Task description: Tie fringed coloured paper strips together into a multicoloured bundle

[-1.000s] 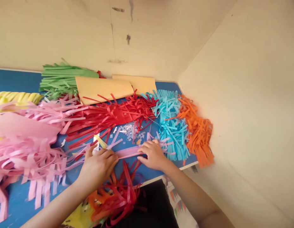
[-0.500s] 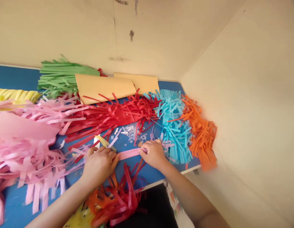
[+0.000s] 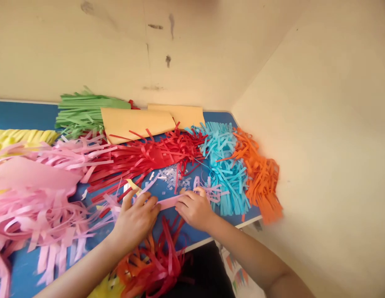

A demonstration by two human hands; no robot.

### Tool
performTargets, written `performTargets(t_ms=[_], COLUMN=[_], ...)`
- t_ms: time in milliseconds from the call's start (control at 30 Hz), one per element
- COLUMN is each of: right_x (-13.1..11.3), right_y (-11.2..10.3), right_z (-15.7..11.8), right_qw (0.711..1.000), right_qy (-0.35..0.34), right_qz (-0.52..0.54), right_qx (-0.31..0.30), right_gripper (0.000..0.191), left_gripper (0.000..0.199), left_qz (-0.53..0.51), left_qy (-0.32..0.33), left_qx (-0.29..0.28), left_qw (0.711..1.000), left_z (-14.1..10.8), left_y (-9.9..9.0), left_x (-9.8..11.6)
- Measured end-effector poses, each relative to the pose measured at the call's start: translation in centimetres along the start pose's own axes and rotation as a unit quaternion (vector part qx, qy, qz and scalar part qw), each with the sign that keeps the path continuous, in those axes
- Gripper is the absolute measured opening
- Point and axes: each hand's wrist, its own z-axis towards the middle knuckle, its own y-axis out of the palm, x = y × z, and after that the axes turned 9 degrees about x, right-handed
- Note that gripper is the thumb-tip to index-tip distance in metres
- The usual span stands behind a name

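A pink paper strip (image 3: 169, 203) stretches between my two hands, low over the blue table. My left hand (image 3: 138, 217) grips its left end, with the fingers bent over it. My right hand (image 3: 195, 207) pinches the other end, and thin lilac paper strips (image 3: 211, 190) fan out beyond its fingers. Small clear plastic-looking bits (image 3: 173, 176) lie scattered just behind the hands. Under the hands, at the front edge, hangs a bundle of red and orange paper strips (image 3: 164, 260).
On the blue table (image 3: 24, 114) lie fringed paper in pink (image 3: 33, 178), yellow (image 3: 24, 138), green (image 3: 86, 109), red (image 3: 155, 151), light blue (image 3: 226, 165) and orange (image 3: 262, 178). Folded tan paper (image 3: 136, 122) rests at the back. Walls (image 3: 319, 124) stand behind and right.
My right hand has moved a little left, and less of the pink strip shows between the hands. Its fingers have lifted and spread somewhat. The camera view has tilted slightly upward.
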Motion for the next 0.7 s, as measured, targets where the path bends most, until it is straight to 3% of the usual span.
performTargets(t_ms=[267, 467, 600, 700], right_x=[-0.1, 0.0, 2.5, 3.9], right_y=[0.0, 1.3, 1.6, 1.1], right_z=[2.0, 0.7, -1.0, -1.3], right_qw=[0.999, 0.998, 0.996, 0.991], right_qy=[0.041, -0.029, 0.04, 0.105], right_qz=[-0.024, -0.028, 0.021, 0.069], right_qx=[-0.024, 0.044, 0.079, 0.053], right_gripper=[0.016, 0.016, 0.014, 0.015], left_gripper=[0.027, 0.029, 0.029, 0.03], left_qz=[0.029, -0.021, -0.109, -0.136], left_qy=[-0.01, -0.004, -0.043, -0.079], left_qx=[-0.011, 0.028, 0.029, 0.042], left_qw=[0.999, 0.999, 0.993, 0.987], left_z=[0.1, -2.1, -4.4, -4.8], left_y=[-0.1, 1.0, 2.4, 2.9], left_x=[1.0, 0.0, -1.7, -2.4])
